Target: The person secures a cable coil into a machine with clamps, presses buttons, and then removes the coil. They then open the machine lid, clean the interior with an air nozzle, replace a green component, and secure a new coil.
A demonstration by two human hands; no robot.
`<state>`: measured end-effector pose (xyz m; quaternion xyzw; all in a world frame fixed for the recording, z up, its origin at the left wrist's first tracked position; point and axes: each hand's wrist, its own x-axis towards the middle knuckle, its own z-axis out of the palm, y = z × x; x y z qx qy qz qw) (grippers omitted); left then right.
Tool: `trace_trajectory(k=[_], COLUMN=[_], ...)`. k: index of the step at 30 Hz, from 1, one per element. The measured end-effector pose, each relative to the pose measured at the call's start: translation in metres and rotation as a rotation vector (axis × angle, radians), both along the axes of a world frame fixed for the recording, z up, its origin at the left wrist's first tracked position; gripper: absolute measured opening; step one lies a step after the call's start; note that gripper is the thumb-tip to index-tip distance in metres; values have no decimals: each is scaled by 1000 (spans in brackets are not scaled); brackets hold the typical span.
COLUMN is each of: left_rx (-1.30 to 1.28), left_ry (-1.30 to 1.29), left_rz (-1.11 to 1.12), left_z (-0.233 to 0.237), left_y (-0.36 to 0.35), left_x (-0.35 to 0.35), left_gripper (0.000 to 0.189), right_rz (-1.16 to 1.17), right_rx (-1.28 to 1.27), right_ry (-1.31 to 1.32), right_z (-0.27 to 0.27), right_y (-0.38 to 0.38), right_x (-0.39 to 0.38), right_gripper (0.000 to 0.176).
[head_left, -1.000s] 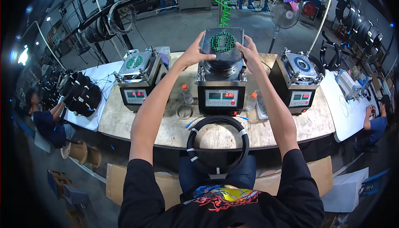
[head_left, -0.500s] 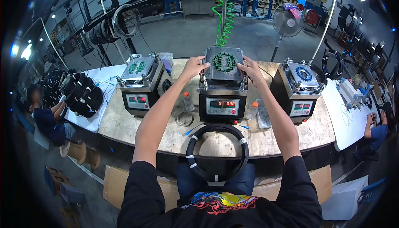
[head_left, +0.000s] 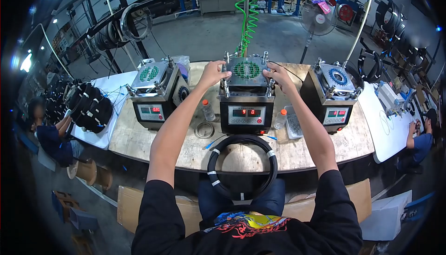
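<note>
A square metal plate [head_left: 234, 72] with a ring of green connector holders sits low on the middle polishing machine [head_left: 247, 115], between its corner posts. My left hand [head_left: 214, 74] is closed on the plate's left edge. On the opposite edge, my right hand [head_left: 279, 74] grips with thumb and fingers; some fingertips are hidden. Red digits glow on the machine's front panel. In front of it a coil of black cable [head_left: 213, 164], bound with white tape, overhangs the table edge, with blue-tipped ends near the machine.
Similar machines stand left [head_left: 151, 99] and right [head_left: 331, 97]. Orange-capped bottles [head_left: 208, 111] [head_left: 280, 119], a round metal dish [head_left: 204, 130] and a clear tub [head_left: 293, 124] lie nearby on the wooden table [head_left: 139, 148]. A green coiled hose [head_left: 251, 18] hangs behind. Co-workers sit at both sides.
Both hands have lowered the plate onto the middle machine, and its corner posts now show around the plate. The display's right-hand reading has changed. The view has shifted slightly.
</note>
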<state>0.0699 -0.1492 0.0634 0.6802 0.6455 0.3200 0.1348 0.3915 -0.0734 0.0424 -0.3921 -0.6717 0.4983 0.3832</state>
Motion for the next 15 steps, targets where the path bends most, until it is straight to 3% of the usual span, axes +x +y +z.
trace_trajectory(k=[1, 5, 7, 10, 11, 14, 15], left_rx=[0, -139, -174, -91, -65, 69, 145], left_ry=[-31, -549, -794, -706, -673, -519, -484], left_rz=[25, -107, -231, -347, -348, -258, -238], left_z=[0, 0, -5, -11, -13, -17, -20], left_y=[-5, -33, -49, -82, -87, -83, -79], left_x=[3, 4, -2, 3, 9, 22, 28], left_gripper=[60, 74, 81, 91, 94, 96, 94], right_rz=[23, 39, 74, 253, 316, 186, 124], right_rx=[2, -18, -66, -50, -12, 401, 422], right_ry=[13, -29, -34, -169, -262, -250, -262], right_z=[-2, -4, 24, 38, 28, 5, 3], right_y=[2, -4, -41, -69, -62, -56, -57], right_x=[3, 22, 41, 59, 63, 48, 40], right_gripper=[63, 60, 61, 75, 89, 90, 92])
